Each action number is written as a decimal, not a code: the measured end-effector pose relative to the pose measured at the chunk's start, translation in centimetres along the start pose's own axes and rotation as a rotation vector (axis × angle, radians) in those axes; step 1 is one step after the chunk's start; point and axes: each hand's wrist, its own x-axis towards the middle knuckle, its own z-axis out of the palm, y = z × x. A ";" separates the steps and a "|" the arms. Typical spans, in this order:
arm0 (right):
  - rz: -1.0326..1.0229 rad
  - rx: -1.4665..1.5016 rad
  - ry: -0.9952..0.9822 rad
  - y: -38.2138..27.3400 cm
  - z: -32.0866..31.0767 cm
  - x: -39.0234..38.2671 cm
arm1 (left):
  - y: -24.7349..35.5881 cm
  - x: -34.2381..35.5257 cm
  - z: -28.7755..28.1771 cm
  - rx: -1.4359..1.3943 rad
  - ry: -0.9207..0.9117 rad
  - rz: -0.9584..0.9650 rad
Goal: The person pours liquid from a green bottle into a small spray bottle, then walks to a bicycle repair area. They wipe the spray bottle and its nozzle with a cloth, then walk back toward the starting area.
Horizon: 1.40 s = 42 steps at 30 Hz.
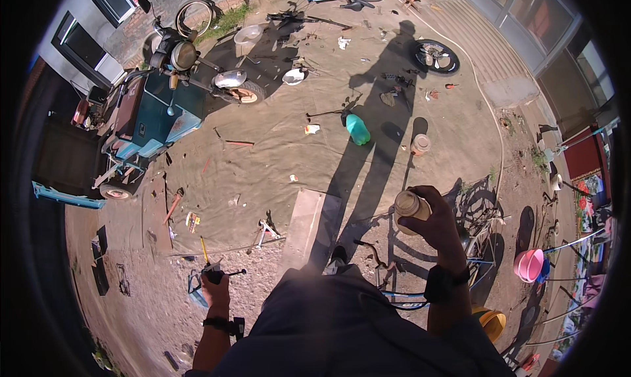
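My right hand (435, 221) is raised at the right, its fingers curled round a tan, lidded jar (406, 209). The jar stands nearly upright in the grip, lid toward me. Lower left, my left hand (215, 290) is closed on a dark object (213, 272); a thin dark rod with a knobbed end sticks out beside it. Its kind is too small to make out. A similar tan container (421, 143) stands on the ground sheet beyond my right hand. Left of it lies a green plastic bottle (357, 129).
A blue-green motor tricycle (154, 111) stands at the left. Loose tools, a wheel (435, 56) and a white bowl (294, 77) lie on the tan sheet (263, 154). A stone slab (304, 227) is before my feet. A bicycle (483, 242) and a pink bucket (528, 265) are at the right.
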 end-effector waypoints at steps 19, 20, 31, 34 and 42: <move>0.105 -0.072 0.193 2.9 -3.9 9.2 | 11.2 15.4 11.1 -0.179 -0.260 0.112; 0.107 -0.049 0.209 3.3 -4.3 10.3 | 12.4 17.5 12.9 -0.231 -0.271 0.133; 0.255 -0.113 0.363 -0.5 -6.9 24.6 | 32.6 31.8 23.3 -0.190 -0.380 0.285; 0.326 -0.166 0.383 0.8 -9.1 27.9 | 35.8 34.4 26.2 -0.131 -0.393 0.294; 0.262 -0.142 0.360 7.9 -18.0 43.0 | 47.9 35.5 36.4 -0.202 -0.407 0.247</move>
